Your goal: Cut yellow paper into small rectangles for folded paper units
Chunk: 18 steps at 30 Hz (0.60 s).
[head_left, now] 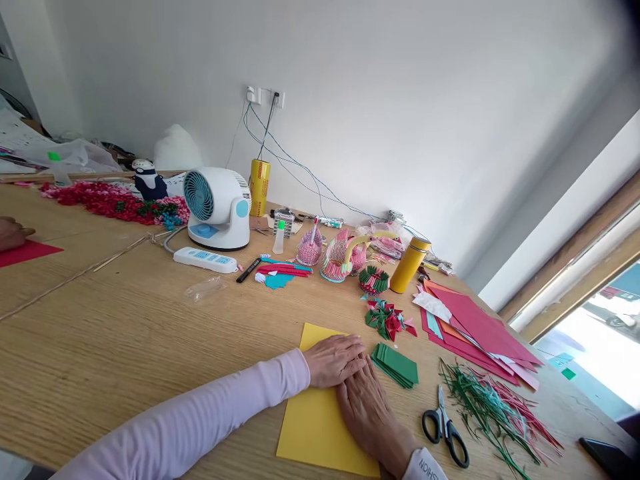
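A sheet of yellow paper (320, 427) lies on the wooden table beneath both hands. Flat against its upper right part rests my left hand (334, 360), its fingers stretched out and partly over the right fingers. My right hand (369, 407) presses along the sheet's right edge, fingers extended. Close by on the right is a small stack of green paper pieces (395, 365). Scissors with black handles (444, 427) lie to the right of my right hand, blades pointing away. Red and green folded paper pieces (387, 319) are heaped just beyond the stack.
Shredded paper strips (495, 407) and red sheets (480, 320) lie right. Behind stand a yellow cylinder (410, 265), paper ornaments (336, 257), a glue bottle (279, 239), a fan (217, 207) and a power strip (205, 260). Another person's hand (14, 235) touches red paper at far left.
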Available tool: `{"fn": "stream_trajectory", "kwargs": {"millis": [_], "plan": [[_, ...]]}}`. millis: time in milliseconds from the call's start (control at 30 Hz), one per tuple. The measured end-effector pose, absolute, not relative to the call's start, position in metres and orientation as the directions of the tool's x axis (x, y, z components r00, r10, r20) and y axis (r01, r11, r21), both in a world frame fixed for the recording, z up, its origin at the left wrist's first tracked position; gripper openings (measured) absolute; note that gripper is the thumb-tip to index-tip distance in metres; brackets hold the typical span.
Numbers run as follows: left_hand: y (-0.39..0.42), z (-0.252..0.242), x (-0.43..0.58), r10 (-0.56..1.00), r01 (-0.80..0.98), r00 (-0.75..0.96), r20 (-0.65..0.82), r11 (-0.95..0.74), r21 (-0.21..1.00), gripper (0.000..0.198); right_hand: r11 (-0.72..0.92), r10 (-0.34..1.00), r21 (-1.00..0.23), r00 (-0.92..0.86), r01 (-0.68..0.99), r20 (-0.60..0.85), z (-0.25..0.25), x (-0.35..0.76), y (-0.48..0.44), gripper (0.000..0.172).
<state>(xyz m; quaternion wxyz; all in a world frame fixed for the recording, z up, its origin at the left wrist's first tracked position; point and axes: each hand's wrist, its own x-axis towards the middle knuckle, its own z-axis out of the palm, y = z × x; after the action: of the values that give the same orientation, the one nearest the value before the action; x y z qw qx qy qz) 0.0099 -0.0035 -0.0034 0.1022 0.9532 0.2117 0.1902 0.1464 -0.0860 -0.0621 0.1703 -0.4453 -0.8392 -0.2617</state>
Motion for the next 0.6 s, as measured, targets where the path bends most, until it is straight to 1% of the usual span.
{"fn": "stream_trajectory", "kwargs": {"millis": [100,267,433,533,600], "plan": [[0.0,-0.008,0.008,0.448,0.372,0.836,0.317,-0.887,0.272,0.041,0.424,0.717,0.257,-0.495,0.868,0.49,-0.053,0.141,-0.086,0.039],[0.001,-0.009,0.008,0.457,0.39,0.836,0.302,-0.884,0.258,0.043,0.39,0.759,0.197,-0.435,0.9,0.485,-0.044,0.134,-0.088,0.041],[0.003,-0.015,0.008,0.467,0.405,0.842,0.271,-0.878,0.257,0.045,0.374,0.806,0.163,-0.407,0.913,0.43,-0.047,0.138,-0.098,0.047],[0.003,-0.014,0.007,0.468,0.411,0.853,0.231,-0.875,0.257,0.048,0.332,0.829,0.128,-0.354,0.934,0.433,-0.053,0.141,-0.106,0.05],[0.002,-0.011,0.006,0.475,0.421,0.855,0.207,-0.87,0.257,0.051,0.339,0.818,0.118,-0.355,0.933,0.453,-0.058,0.143,-0.112,0.055]]}}
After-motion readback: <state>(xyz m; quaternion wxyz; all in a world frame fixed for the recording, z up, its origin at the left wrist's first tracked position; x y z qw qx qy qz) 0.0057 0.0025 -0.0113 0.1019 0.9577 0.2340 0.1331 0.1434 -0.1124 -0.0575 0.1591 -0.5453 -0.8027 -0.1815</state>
